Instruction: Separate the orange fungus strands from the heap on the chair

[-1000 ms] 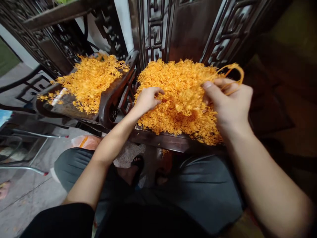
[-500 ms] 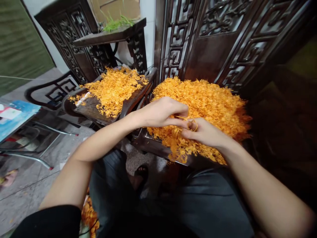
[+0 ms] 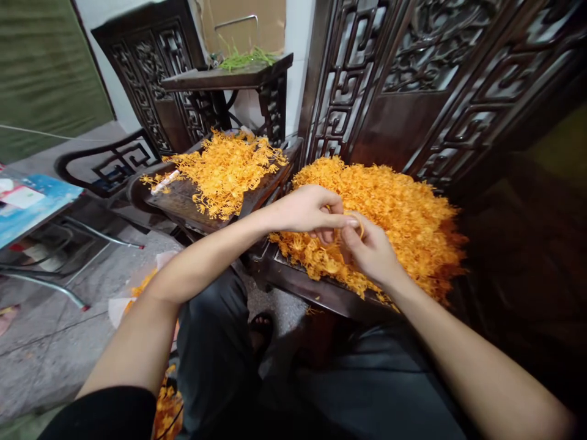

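Note:
My left hand point(image 3: 314, 211) and my right hand point(image 3: 372, 247) meet above the near edge of a large orange heap point(image 3: 389, 205). The heap is made of many thin, branching, flower-like pieces. Between the pinched fingertips of both hands is a thin orange strand point(image 3: 361, 227), bent into a small loop by my right thumb. My left thumb points toward the right fingertips, with its other fingers curled underneath. The fingers hide part of the strand.
A dark carved wooden seat point(image 3: 316, 290) bears the heap. On another seat to the left lies a smaller orange pile point(image 3: 229, 174). Green stems point(image 3: 247, 59) rest on a side stand behind. A blue folding table point(image 3: 41, 201) is at far left, and more orange pieces point(image 3: 169, 406) lie low beside my leg.
My hands have drawn closer together, and the right hand has turned more upright. The orange tangle that hung under them no longer shows there. The view has shifted left.

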`<state>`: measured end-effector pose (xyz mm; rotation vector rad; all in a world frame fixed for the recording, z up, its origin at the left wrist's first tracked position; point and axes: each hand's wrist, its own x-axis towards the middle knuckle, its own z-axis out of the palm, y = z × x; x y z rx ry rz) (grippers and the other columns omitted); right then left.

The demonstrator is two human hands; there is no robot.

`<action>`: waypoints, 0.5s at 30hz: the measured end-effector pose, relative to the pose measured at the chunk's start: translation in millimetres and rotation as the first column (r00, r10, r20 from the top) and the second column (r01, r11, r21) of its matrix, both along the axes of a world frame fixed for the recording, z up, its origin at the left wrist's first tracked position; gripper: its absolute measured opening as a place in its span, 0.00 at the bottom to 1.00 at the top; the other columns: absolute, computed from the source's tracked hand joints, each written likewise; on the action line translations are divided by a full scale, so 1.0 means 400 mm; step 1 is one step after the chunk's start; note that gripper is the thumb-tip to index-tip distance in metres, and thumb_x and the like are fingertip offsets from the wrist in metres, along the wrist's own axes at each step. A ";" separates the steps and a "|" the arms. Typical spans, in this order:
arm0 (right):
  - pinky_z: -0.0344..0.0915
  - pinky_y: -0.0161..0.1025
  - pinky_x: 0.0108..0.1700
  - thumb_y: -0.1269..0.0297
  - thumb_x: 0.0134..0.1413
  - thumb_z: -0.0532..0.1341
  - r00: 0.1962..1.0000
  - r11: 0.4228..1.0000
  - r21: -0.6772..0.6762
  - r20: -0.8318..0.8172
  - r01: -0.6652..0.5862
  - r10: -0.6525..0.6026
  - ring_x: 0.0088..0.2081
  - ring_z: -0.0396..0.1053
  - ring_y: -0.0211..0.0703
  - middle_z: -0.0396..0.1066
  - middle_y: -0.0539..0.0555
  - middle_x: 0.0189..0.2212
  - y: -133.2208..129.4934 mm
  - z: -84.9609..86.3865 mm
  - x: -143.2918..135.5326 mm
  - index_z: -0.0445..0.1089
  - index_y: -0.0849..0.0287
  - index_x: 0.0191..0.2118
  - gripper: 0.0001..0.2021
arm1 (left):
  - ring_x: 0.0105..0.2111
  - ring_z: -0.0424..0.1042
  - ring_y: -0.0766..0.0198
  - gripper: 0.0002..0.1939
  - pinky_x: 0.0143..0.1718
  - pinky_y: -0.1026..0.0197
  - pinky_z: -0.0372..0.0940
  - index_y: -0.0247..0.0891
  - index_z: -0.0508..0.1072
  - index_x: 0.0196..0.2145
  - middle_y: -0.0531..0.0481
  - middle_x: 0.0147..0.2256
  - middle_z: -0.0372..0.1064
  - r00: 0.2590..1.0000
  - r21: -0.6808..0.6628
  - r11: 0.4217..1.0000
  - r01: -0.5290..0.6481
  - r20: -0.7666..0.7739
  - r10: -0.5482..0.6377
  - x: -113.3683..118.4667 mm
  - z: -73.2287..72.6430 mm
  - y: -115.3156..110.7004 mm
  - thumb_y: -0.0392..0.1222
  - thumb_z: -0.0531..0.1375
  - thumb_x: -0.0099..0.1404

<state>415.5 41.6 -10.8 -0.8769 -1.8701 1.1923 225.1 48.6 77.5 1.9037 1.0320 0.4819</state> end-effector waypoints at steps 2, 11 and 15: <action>0.53 0.36 0.21 0.34 0.59 0.59 0.999 0.997 -0.063 -0.017 -0.037 0.036 0.18 0.55 0.35 0.60 0.46 0.17 -0.001 0.008 0.005 0.67 0.56 0.35 0.26 | 0.21 0.69 0.71 0.13 0.29 0.65 0.63 0.33 0.72 0.32 0.52 0.21 0.71 1.000 -0.017 1.000 -0.020 0.001 0.021 -0.003 0.006 -0.008 0.47 0.62 0.68; 0.56 0.35 0.25 0.58 0.47 0.66 0.963 0.984 -0.145 0.230 -0.107 0.138 0.21 0.58 0.35 0.64 0.47 0.20 0.015 0.035 -0.008 0.75 0.59 0.34 0.11 | 0.25 0.62 0.67 0.13 0.32 0.61 0.55 0.37 0.72 0.26 0.55 0.24 0.68 0.952 0.594 0.783 -0.184 -0.090 0.292 -0.008 0.009 -0.029 0.47 0.63 0.64; 0.56 0.37 0.24 0.57 0.51 0.62 0.938 0.993 -0.107 0.336 -0.049 0.083 0.19 0.56 0.36 0.64 0.47 0.17 0.016 0.030 -0.018 0.77 0.59 0.35 0.12 | 0.25 0.60 0.67 0.14 0.32 0.61 0.55 0.37 0.71 0.25 0.56 0.23 0.67 0.923 0.582 0.761 -0.286 -0.047 0.383 -0.020 -0.005 -0.015 0.48 0.64 0.63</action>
